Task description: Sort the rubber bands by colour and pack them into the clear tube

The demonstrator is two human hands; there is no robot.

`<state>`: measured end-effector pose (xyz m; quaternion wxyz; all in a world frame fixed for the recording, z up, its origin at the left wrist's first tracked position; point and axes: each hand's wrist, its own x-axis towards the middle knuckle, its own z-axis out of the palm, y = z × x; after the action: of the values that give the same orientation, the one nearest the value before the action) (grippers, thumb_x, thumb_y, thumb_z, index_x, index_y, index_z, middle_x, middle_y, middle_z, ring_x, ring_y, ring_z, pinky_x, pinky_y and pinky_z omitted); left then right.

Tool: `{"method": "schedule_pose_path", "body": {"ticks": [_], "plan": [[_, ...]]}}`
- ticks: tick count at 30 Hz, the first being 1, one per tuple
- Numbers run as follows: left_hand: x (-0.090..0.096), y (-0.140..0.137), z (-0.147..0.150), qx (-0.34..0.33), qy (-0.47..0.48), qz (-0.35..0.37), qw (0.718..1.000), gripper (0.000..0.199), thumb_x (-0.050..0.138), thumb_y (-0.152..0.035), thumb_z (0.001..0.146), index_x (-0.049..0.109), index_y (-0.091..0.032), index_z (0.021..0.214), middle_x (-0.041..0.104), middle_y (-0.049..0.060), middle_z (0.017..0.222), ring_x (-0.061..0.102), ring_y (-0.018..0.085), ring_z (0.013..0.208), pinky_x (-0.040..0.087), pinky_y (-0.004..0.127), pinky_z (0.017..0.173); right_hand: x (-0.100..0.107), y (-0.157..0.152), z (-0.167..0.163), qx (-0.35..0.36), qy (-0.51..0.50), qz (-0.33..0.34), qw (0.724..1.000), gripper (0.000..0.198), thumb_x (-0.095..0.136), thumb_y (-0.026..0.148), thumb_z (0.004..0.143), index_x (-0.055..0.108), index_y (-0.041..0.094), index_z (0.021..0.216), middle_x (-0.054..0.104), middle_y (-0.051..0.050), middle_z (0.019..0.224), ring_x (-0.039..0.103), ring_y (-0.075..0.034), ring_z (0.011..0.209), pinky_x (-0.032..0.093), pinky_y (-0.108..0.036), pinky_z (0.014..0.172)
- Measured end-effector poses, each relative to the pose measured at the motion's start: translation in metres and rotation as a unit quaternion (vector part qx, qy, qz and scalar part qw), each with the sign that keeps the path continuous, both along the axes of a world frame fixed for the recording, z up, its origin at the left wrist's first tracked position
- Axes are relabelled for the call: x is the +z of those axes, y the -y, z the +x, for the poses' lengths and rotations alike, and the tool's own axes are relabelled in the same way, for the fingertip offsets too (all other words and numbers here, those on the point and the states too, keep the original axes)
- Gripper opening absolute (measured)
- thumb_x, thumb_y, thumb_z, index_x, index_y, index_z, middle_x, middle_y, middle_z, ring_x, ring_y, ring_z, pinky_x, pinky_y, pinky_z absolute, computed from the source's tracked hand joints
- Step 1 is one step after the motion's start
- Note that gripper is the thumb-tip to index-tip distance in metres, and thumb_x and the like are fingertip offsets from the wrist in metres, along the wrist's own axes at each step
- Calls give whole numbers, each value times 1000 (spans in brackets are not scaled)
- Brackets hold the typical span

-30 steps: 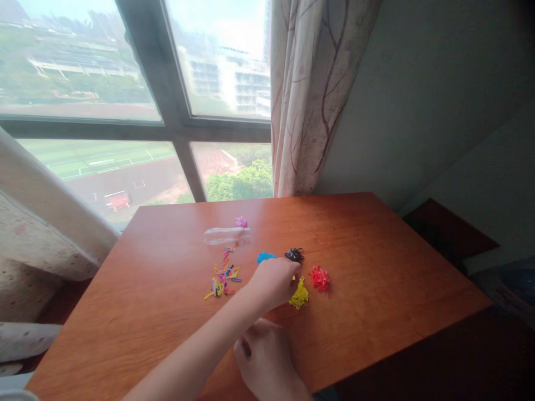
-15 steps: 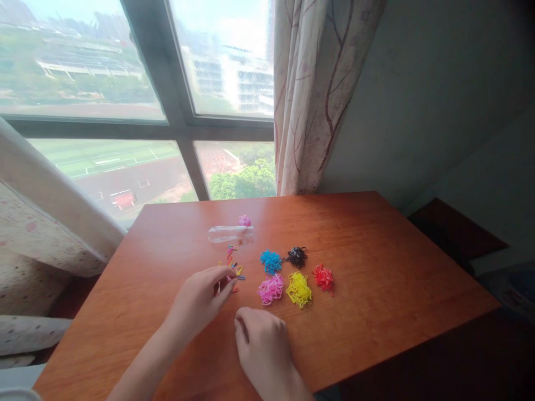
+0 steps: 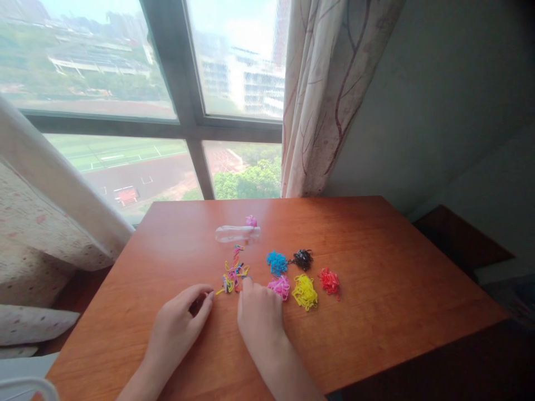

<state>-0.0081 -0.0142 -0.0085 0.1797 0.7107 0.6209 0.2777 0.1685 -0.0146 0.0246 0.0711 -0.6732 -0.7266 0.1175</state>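
Mixed loose bands (image 3: 234,273) on surface (image 3: 376,334), near both grips; likely light, soft, stretchy, tangle-prone; best pinched by outlying loop; left hand (image 3: 178,320) grip narrow, holding unclear; right hand (image 3: 263,312) fingertips hidden, can't tell

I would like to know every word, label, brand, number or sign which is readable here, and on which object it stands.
None: no word, label, brand, number or sign can be read.
Clear plastic item on the table: no legible print.
Mixed coloured pieces: too small to tell.
Buildings beyond the window: too blurred to tell.
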Motion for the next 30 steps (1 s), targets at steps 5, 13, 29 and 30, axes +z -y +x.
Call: {"method": "schedule_pose_path", "body": {"ticks": [5, 13, 29, 30], "plan": [[-2, 1, -1, -13, -11, 0, 1000, 20, 53, -35, 87, 69, -24, 88, 76, 0, 84, 70, 18, 74, 53, 24, 69, -3, -1, 1, 3, 7, 0, 1000, 21, 54, 2, 84, 64, 19, 90, 73, -9, 79, 71, -25, 69, 38, -26, 51], [-3, 1, -3, -20, -15, -1, 1000, 21, 52, -38, 88, 68, -24, 88, 76, -1, 85, 71, 18, 76, 52, 25, 70, 12, 15, 34, -37, -115, 97, 988, 12, 59, 14, 84, 66, 23, 79, 68, 1, 64, 64, -15, 56, 28, -25, 49], [4, 1, 0, -21, -43, 2, 999, 23, 51, -38, 87, 70, -25, 86, 77, -1, 84, 71, 18, 73, 52, 24, 66, -34, 47, 190, -229, -48, 132, 963, 25, 48, 40, 88, 68, 26, 83, 61, 1, 56, 59, -18, 52, 30, -25, 49], [3, 1, 0, -21, -43, 5, 999, 22, 51, -38, 87, 70, -25, 87, 77, -1, 85, 71, 18, 73, 52, 23, 66, -37, 48, 188, -229, -46, 134, 963, 25, 47, 40, 89, 68, 26, 83, 61, 1, 56, 59, -18, 52, 29, -25, 49]]}}
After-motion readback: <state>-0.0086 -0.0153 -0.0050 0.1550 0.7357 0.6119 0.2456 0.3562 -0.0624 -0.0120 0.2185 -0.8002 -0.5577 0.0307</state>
